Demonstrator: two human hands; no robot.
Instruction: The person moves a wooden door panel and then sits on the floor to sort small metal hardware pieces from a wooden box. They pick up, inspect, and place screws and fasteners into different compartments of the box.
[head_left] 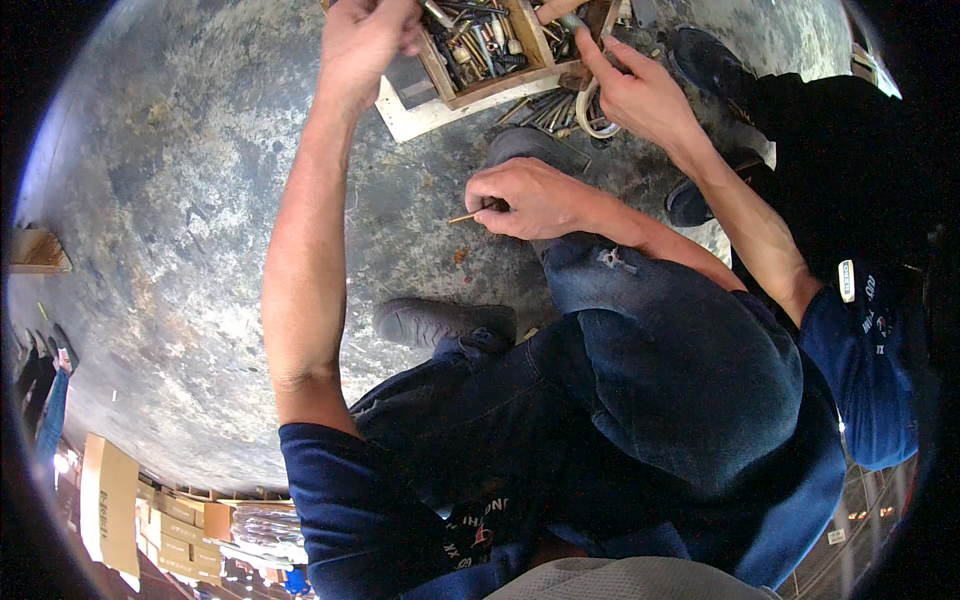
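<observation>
Floor (200,250): mottled grey, left and centre of frame.
Wooden box (500,88): top centre, crowded with metal pieces (480,45).
Co-worker's hand (645,95): upper right, at the box.
Left grip (365,45): top, left of centre; blurred, cannot tell whether holding anything.
Right grip (535,195): centre, pinching the thin rod.
Thin rod (461,217): centre, pointing left; a loosened pinch could drop it.

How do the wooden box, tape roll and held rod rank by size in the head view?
Largest to smallest:
1. wooden box, cut off at the top
2. tape roll
3. held rod, partly hidden by the right hand
</observation>
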